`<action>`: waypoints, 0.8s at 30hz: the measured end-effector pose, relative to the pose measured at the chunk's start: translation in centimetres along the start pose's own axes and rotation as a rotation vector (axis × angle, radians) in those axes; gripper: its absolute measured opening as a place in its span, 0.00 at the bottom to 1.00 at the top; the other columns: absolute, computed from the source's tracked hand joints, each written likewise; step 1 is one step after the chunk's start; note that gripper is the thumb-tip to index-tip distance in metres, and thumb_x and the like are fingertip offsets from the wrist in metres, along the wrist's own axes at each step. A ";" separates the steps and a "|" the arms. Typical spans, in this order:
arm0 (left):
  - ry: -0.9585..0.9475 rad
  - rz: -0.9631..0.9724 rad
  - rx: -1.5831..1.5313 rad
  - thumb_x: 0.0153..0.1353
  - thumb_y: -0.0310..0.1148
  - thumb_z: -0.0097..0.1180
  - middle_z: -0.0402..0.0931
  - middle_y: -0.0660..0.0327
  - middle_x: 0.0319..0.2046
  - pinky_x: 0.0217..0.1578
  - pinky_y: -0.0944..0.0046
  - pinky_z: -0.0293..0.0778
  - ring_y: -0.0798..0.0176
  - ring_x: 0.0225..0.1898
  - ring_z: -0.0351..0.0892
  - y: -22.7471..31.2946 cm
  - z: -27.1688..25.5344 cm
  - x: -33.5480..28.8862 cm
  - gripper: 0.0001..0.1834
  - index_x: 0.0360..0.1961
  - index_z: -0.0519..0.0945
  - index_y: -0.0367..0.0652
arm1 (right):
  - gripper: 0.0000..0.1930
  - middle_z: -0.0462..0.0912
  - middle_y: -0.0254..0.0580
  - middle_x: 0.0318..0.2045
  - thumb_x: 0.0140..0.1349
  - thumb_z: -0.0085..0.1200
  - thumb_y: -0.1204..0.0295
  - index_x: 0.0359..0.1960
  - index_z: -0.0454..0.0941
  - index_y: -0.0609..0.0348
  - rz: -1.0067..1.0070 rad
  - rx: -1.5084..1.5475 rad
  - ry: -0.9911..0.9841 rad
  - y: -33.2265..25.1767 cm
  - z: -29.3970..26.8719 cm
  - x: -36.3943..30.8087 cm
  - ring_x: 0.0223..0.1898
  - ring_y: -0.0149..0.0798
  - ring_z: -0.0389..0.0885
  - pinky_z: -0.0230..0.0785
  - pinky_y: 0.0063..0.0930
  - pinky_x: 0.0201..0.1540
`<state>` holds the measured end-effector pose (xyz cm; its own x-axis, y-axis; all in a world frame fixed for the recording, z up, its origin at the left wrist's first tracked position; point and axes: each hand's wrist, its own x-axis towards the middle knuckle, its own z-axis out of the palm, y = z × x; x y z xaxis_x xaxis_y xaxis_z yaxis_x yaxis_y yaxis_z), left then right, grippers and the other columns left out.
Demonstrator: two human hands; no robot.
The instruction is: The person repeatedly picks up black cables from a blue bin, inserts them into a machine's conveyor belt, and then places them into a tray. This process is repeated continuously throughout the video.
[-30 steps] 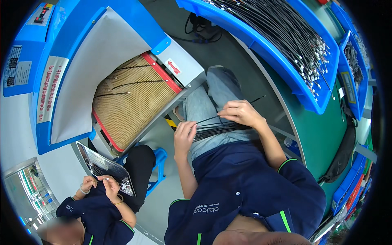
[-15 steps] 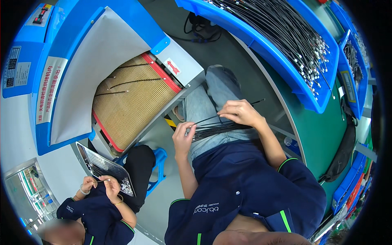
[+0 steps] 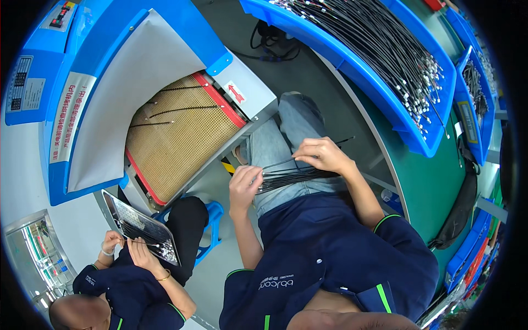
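Across my lap lies a bundle of thin black cables (image 3: 297, 177) with small end fittings. One black cable (image 3: 279, 163) is stretched above the bundle, between my two hands. Its left end is pinched in the closed fingers of my left hand (image 3: 243, 188), which hide the tip. Thumb and fingers of my right hand (image 3: 323, 154) are closed on the same cable farther to the right. A dark cable end (image 3: 346, 139) sticks out beyond the right hand; I cannot tell which cable it belongs to.
At left, a blue machine (image 3: 192, 27) has a mesh conveyor belt (image 3: 181, 143) carrying several black cables. A large blue bin (image 3: 410, 135) of cables stands on the green table (image 3: 429, 176) at right. A co-worker (image 3: 132, 291) sits lower left with a tray (image 3: 135, 212), near a blue stool (image 3: 214, 220).
My left hand has shifted slightly left; its fingers have curled in more. My right hand is almost still. The co-worker's hands have moved left and onto the tray edge.
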<state>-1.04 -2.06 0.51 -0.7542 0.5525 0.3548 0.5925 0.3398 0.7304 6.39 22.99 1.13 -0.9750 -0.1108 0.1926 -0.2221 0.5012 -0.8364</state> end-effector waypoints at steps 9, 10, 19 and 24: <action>0.044 -0.158 0.058 0.49 0.22 0.63 0.80 0.59 0.29 0.36 0.62 0.73 0.57 0.34 0.78 -1.8 -1.4 0.1 0.07 0.30 0.81 0.38 | 0.08 0.82 0.42 0.31 0.57 0.58 0.70 0.35 0.82 0.59 0.218 -0.054 -0.018 1.3 -2.5 -1.2 0.33 0.43 0.81 0.73 0.32 0.36; 0.053 -0.204 0.049 0.49 0.23 0.63 0.80 0.59 0.29 0.36 0.61 0.73 0.57 0.34 0.78 -1.9 -1.4 0.2 0.07 0.31 0.81 0.37 | 0.08 0.82 0.42 0.31 0.56 0.58 0.70 0.34 0.83 0.59 0.244 -0.038 -0.012 0.9 -2.8 -1.1 0.33 0.43 0.81 0.73 0.32 0.37; 0.164 -0.673 -0.653 0.60 0.23 0.57 0.78 0.60 0.37 0.43 0.71 0.73 0.70 0.39 0.77 -3.1 4.8 -2.1 0.16 0.48 0.71 0.35 | 0.09 0.82 0.42 0.30 0.57 0.58 0.67 0.32 0.83 0.58 0.225 -0.105 0.033 -0.3 0.0 1.1 0.32 0.44 0.82 0.73 0.32 0.36; 0.322 -0.778 -1.079 0.63 0.25 0.54 0.76 0.61 0.39 0.42 0.70 0.75 0.71 0.39 0.76 -0.4 7.3 -1.5 0.11 0.46 0.74 0.36 | 0.09 0.81 0.43 0.28 0.56 0.57 0.67 0.31 0.81 0.59 0.130 -0.123 0.004 -1.1 1.2 2.2 0.29 0.46 0.80 0.71 0.36 0.33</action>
<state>1.90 2.53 -4.51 -0.9079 0.2428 -0.3418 -0.4115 -0.3603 0.8371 4.46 21.11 1.87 -0.9954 -0.0352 0.0887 -0.0916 0.6124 -0.7853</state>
